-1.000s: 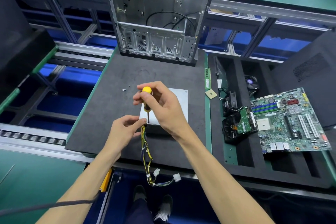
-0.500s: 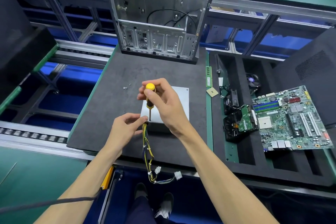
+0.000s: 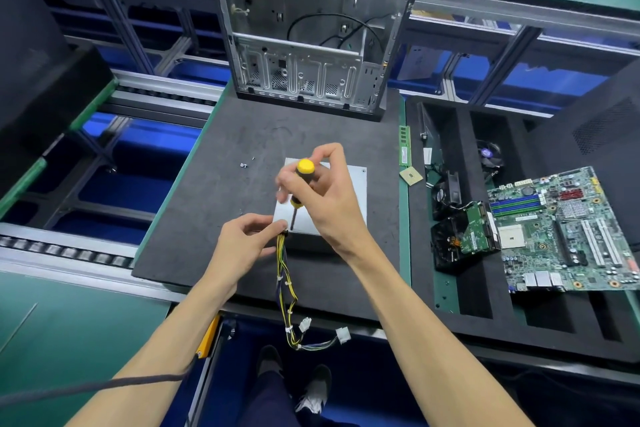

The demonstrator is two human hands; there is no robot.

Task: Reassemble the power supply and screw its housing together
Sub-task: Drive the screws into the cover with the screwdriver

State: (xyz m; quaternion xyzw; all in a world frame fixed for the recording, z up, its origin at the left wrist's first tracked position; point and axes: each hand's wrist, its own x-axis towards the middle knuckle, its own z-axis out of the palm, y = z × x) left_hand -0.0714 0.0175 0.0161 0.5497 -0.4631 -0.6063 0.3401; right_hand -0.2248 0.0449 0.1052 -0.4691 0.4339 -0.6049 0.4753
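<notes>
Head view: power supply (image 3: 349,191) lay lid-on upon the foam mat of the desk (image 3: 214,218), its cable bundle (image 3: 285,274) trailing off the near edge. Screwing under way at the near-left corner; loose screws (image 3: 244,165) remained on the mat. Right hand (image 3: 323,198) gripped the screwdriver (image 3: 300,184) upright, fingers curled round it. Left hand (image 3: 242,243) pinched that corner.
</notes>
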